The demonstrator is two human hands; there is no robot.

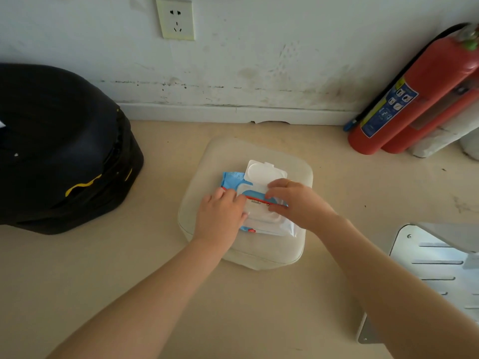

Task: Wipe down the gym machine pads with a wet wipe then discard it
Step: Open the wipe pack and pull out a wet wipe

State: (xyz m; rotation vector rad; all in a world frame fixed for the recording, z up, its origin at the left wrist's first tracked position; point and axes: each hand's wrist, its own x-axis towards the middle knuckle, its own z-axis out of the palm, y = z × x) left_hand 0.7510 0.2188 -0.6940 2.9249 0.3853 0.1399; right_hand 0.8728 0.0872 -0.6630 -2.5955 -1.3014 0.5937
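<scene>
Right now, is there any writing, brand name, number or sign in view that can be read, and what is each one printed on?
"ALCO": pale letters on the blue corner of the wet wipe pack; the word is cut off, the rest hidden.
Small dark print below the pack's red strip: too blurred to read.
Blue label with pictograms on the fire extinguisher: too small to read.
Wall socket: no writing visible.

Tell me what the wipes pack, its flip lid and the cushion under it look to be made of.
Wipes pack: soft plastic film, glossy, blue print, crinkled at its clear end.
Flip lid: rigid white plastic, smooth, moulded, standing open.
Cushion: likely cream vinyl or faux leather over padding; rounded edges, slight sheen.
</scene>
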